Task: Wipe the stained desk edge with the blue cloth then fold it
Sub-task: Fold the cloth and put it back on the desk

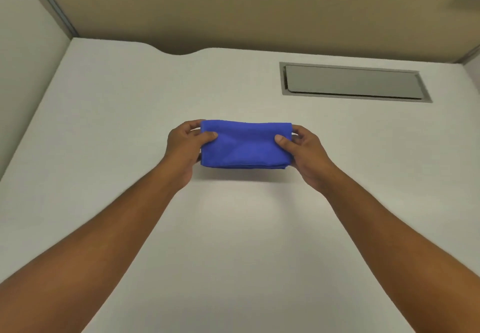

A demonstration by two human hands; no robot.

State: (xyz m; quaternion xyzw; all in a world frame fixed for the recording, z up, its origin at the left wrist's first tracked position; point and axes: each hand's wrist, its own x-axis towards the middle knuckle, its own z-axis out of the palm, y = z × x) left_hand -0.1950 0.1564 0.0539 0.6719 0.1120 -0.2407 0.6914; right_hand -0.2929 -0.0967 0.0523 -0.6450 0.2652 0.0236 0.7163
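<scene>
White surface (233, 228) is lying bare beneath the fingers (281, 141); grey recessed hatch (353, 82) is sitting beyond them, rightward.

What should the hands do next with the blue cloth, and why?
Probably lower it onto the desk and let go. The blue cloth already looks folded into a neat layered rectangle, pinched at its ends by the left hand and right hand, and its shadow suggests it hangs just above the surface.
</scene>
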